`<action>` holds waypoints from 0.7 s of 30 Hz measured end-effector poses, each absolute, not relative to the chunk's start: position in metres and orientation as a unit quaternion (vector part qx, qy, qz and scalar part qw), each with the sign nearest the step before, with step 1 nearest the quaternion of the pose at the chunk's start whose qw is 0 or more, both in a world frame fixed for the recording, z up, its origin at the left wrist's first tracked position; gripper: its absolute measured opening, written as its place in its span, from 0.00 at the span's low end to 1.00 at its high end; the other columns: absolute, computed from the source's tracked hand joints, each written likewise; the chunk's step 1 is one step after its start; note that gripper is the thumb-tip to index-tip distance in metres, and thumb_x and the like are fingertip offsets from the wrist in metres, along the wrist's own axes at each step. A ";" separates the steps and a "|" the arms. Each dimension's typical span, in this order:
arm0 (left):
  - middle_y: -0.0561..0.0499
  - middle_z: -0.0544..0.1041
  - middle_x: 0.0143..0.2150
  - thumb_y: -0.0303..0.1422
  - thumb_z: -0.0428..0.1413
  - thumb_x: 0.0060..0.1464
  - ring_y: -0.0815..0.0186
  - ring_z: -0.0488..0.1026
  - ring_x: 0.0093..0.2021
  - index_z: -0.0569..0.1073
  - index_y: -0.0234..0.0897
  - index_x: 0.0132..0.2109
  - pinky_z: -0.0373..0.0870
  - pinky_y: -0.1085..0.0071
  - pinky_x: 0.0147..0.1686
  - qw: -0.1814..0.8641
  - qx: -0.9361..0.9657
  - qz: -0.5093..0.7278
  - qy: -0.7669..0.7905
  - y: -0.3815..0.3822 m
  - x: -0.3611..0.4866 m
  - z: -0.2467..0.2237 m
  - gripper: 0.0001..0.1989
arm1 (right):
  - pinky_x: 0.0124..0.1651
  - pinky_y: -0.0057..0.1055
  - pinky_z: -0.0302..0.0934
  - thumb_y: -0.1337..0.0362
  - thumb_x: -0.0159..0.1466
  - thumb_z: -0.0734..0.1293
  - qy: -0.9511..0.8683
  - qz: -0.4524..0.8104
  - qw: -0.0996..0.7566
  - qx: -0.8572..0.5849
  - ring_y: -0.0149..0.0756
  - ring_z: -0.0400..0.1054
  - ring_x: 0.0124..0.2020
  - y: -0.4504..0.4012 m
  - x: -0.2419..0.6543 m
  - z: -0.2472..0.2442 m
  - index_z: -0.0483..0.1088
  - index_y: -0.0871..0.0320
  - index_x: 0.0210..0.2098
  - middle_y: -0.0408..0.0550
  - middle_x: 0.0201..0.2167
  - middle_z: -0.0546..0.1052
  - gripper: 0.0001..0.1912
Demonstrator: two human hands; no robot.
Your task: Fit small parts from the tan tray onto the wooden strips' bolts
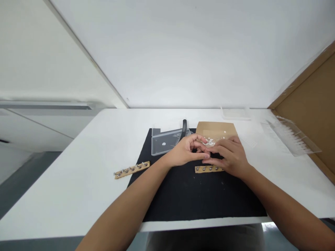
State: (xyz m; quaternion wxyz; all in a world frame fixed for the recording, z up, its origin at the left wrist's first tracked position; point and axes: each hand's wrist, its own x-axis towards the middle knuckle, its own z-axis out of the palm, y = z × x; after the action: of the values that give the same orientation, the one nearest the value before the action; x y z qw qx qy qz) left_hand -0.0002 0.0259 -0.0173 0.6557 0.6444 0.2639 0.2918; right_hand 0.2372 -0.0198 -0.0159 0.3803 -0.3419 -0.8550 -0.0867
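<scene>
My left hand (188, 150) and my right hand (227, 155) meet at their fingertips above the black mat (193, 198). Both hands are closed in a pinch; whatever lies between the fingertips is too small or hidden to name. Just below my right hand lies a short wooden strip (206, 169) with a row of small metal pieces on it, its right end covered by the hand. Behind the fingers, small white flat pieces (209, 141) are scattered on a brown cardboard sheet (217, 127).
Another wooden strip (132, 169) with metal pieces rests across the mat's left edge. A clear plastic box (158, 148) and a black curved object (184, 128) sit behind my left hand. At right lies a clear bag (290, 136) of white slender pieces, near a brown panel (311, 104).
</scene>
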 end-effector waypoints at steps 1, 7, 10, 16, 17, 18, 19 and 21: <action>0.42 0.85 0.43 0.35 0.70 0.56 0.66 0.80 0.39 0.68 0.35 0.54 0.75 0.67 0.42 0.655 0.646 0.290 0.265 0.026 0.000 -0.016 0.24 | 0.43 0.39 0.54 0.53 0.67 0.78 -0.856 -0.090 0.375 -0.344 0.36 0.76 0.34 -0.020 0.238 -0.016 0.76 0.50 0.47 0.41 0.35 0.82 0.14; 0.44 0.79 0.44 0.47 0.68 0.58 0.64 0.76 0.41 0.74 0.35 0.50 0.73 0.69 0.38 0.560 0.704 0.352 0.260 0.028 -0.004 -0.014 0.23 | 0.42 0.39 0.53 0.47 0.65 0.78 -0.848 -0.088 0.386 -0.352 0.33 0.73 0.31 -0.023 0.234 -0.015 0.79 0.49 0.43 0.40 0.31 0.81 0.16; 0.44 0.77 0.42 0.58 0.56 0.65 0.64 0.73 0.37 0.76 0.36 0.48 0.70 0.69 0.33 0.483 0.704 0.434 0.286 0.036 -0.011 -0.021 0.27 | 0.40 0.38 0.52 0.42 0.62 0.78 -0.847 -0.063 0.391 -0.354 0.32 0.72 0.29 -0.027 0.226 -0.016 0.79 0.51 0.39 0.39 0.29 0.79 0.20; 0.41 0.73 0.44 0.61 0.40 0.70 0.61 0.69 0.37 0.76 0.38 0.45 0.66 0.66 0.28 0.366 0.724 0.482 0.330 0.045 -0.016 -0.035 0.34 | 0.41 0.39 0.50 0.35 0.61 0.75 -0.861 -0.028 0.354 -0.364 0.33 0.71 0.30 -0.039 0.208 -0.022 0.79 0.53 0.36 0.41 0.29 0.78 0.26; 0.40 0.72 0.45 0.61 0.38 0.71 0.60 0.69 0.39 0.76 0.38 0.45 0.67 0.66 0.29 0.350 0.731 0.483 0.331 0.044 -0.016 -0.035 0.35 | 0.42 0.40 0.50 0.36 0.61 0.75 -0.863 -0.028 0.347 -0.367 0.33 0.70 0.31 -0.040 0.206 -0.023 0.79 0.53 0.36 0.41 0.30 0.78 0.26; 0.39 0.72 0.46 0.60 0.36 0.71 0.58 0.69 0.41 0.76 0.38 0.44 0.68 0.65 0.30 0.332 0.737 0.486 0.331 0.043 -0.015 -0.035 0.35 | 0.42 0.40 0.50 0.36 0.62 0.75 -0.864 -0.030 0.341 -0.370 0.34 0.70 0.31 -0.041 0.205 -0.023 0.79 0.53 0.36 0.41 0.30 0.78 0.25; 0.39 0.72 0.46 0.60 0.34 0.71 0.57 0.69 0.41 0.76 0.38 0.44 0.69 0.64 0.31 0.311 0.745 0.487 0.334 0.042 -0.015 -0.034 0.36 | 0.42 0.40 0.49 0.37 0.62 0.76 -0.864 -0.034 0.336 -0.373 0.34 0.70 0.31 -0.042 0.203 -0.023 0.79 0.53 0.36 0.41 0.30 0.78 0.24; 0.38 0.72 0.47 0.58 0.28 0.72 0.57 0.70 0.41 0.76 0.38 0.46 0.70 0.62 0.34 0.250 0.775 0.468 0.344 0.040 -0.014 -0.033 0.39 | 0.42 0.40 0.49 0.39 0.63 0.76 -0.865 -0.045 0.325 -0.379 0.35 0.69 0.32 -0.043 0.201 -0.023 0.79 0.52 0.36 0.41 0.30 0.78 0.22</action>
State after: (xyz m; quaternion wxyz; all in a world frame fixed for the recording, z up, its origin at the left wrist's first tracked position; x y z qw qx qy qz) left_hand -0.0139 0.0396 -0.0330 0.2496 0.7752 0.3437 0.4675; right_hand 0.2009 -0.0425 -0.0235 0.3246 -0.3790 -0.8654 -0.0447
